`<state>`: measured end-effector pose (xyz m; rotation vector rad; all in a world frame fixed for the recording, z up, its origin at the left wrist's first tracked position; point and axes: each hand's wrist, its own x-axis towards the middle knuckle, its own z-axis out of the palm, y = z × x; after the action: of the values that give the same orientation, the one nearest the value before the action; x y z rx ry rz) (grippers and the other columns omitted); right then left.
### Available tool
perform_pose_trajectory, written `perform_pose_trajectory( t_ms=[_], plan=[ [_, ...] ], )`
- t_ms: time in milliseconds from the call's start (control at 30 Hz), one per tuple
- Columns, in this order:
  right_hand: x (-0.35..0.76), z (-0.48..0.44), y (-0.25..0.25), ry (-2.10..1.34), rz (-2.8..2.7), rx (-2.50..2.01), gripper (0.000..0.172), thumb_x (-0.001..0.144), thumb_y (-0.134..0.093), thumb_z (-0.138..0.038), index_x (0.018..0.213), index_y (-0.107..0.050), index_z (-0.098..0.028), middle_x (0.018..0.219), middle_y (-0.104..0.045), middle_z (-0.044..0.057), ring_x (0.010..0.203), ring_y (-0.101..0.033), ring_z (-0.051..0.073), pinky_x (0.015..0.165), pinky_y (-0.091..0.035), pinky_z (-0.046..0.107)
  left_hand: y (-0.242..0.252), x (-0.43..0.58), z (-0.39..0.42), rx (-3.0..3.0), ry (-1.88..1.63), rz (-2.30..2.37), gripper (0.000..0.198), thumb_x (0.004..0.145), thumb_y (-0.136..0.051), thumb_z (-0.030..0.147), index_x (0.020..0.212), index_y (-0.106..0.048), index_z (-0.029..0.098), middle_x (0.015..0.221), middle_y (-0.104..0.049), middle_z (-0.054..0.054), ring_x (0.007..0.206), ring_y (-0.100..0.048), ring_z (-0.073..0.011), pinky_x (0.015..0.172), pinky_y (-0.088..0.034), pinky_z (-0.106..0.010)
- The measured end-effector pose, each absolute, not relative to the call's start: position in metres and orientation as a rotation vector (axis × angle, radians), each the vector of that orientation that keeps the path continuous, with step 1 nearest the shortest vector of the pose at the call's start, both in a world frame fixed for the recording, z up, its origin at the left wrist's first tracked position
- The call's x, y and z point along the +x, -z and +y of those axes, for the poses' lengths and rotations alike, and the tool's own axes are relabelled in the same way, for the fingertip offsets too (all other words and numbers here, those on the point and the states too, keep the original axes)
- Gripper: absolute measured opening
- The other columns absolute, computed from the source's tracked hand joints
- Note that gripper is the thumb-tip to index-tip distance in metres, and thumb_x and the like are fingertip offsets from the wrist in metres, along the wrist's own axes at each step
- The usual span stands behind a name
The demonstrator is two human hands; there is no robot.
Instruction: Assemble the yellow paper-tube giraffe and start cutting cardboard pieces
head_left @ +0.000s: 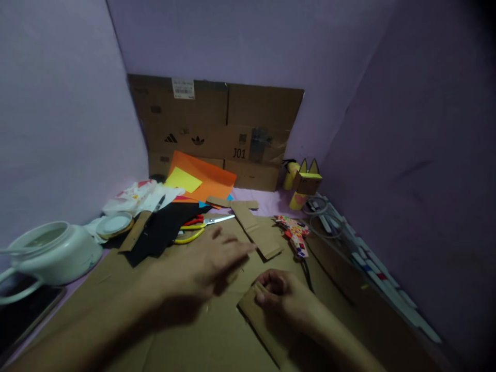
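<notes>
My right hand (pixel 284 294) pinches the far end of a flat piece of cardboard (pixel 263 328) between thumb and fingers, low and right of the middle. My left hand (pixel 215 258), a little blurred, hovers left of that piece with its fingers stretched out and nothing in them. Beyond the hands, a strip of cardboard (pixel 258 232) with a crosspiece at its far end lies on the cardboard sheet (pixel 186 330). Yellow-handled scissors (pixel 211 222) rest behind my left hand. A glue gun wrapped in patterned covering (pixel 296 235) lies behind my right hand.
At left stand a white pot (pixel 62 253) and a round lid (pixel 114 225). A knife (pixel 145 222) lies on black paper (pixel 166 227). Orange paper (pixel 209 175) leans against a cardboard backing (pixel 251 113). A cardboard figure (pixel 306 183) and a power strip (pixel 383 284) are at right.
</notes>
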<state>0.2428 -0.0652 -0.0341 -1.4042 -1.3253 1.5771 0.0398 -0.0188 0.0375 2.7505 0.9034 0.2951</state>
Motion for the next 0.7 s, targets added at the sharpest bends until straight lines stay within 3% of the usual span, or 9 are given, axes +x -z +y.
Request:
perform_pose_trajectory(
  t_ms=[100, 167, 267, 400, 567, 700],
  plan=[
    [0.242, -0.07, 0.037, -1.511, -1.297, -1.379, 0.024, 0.052, -0.072, -0.033, 0.062, -0.056, -0.017, 0.053, -0.052, -0.005, 0.048, -0.041, 0.008, 0.048, -0.029, 0.022, -0.017, 0.041, -0.047, 2.768, -0.14, 0.71, 0.074, 0.07, -0.049, 0.01, 0.137, -0.027, 0.032, 0.135, -0.047, -0.003, 0.128, -0.034, -0.0246, 0.109, -0.012, -0.05],
    [0.244, -0.072, 0.038, -1.422, -1.348, -1.418, 0.022, 0.054, -0.07, -0.033, 0.062, -0.059, -0.016, 0.056, -0.056, -0.003, 0.051, -0.045, 0.01, 0.051, -0.032, 0.023, -0.006, 0.038, -0.052, 2.764, -0.169, 0.796, 0.082, 0.066, -0.049, 0.007, 0.139, -0.023, 0.032, 0.144, -0.035, -0.001, 0.134, -0.025, -0.0252, 0.11, -0.012, -0.05],
    [0.247, -0.075, 0.037, -1.245, -1.521, -1.597, 0.019, 0.063, -0.064, -0.035, 0.065, -0.064, -0.016, 0.059, -0.061, 0.0, 0.054, -0.049, 0.012, 0.053, -0.034, 0.024, 0.001, 0.031, -0.05, 2.679, -0.347, 1.122, 0.072, 0.068, -0.046, 0.008, 0.137, -0.031, 0.024, 0.145, -0.033, -0.006, 0.133, -0.026, -0.0239, 0.11, -0.019, -0.044],
    [0.249, -0.079, 0.026, -0.97, -1.719, -1.819, 0.02, 0.067, -0.064, -0.038, 0.073, -0.069, -0.02, 0.069, -0.066, 0.004, 0.063, -0.056, 0.018, 0.056, -0.036, 0.028, 0.002, 0.028, -0.049, 2.432, -0.361, 1.327, 0.063, 0.073, -0.055, 0.027, 0.133, -0.039, 0.018, 0.141, -0.039, -0.01, 0.131, -0.031, -0.0251, 0.108, -0.026, -0.042],
    [0.253, -0.095, 0.012, -0.881, -1.826, -1.83, 0.042, 0.056, -0.075, -0.039, 0.094, -0.069, -0.022, 0.088, -0.065, 0.006, 0.077, -0.058, 0.023, 0.065, -0.04, 0.031, 0.009, 0.031, -0.048, 2.378, -0.178, 1.203, 0.074, 0.069, -0.065, 0.033, 0.136, -0.036, 0.027, 0.148, -0.026, -0.008, 0.136, -0.02, -0.0278, 0.109, -0.018, -0.049],
    [0.255, -0.114, 0.015, -0.917, -1.884, -1.835, 0.057, 0.054, -0.077, -0.039, 0.107, -0.063, -0.022, 0.099, -0.06, 0.007, 0.082, -0.057, 0.023, 0.069, -0.042, 0.031, 0.017, 0.031, -0.044, 2.433, -0.17, 1.187, 0.072, 0.069, -0.067, 0.037, 0.134, -0.037, 0.031, 0.148, -0.028, -0.006, 0.135, -0.023, -0.0281, 0.108, -0.017, -0.051]
  ],
)
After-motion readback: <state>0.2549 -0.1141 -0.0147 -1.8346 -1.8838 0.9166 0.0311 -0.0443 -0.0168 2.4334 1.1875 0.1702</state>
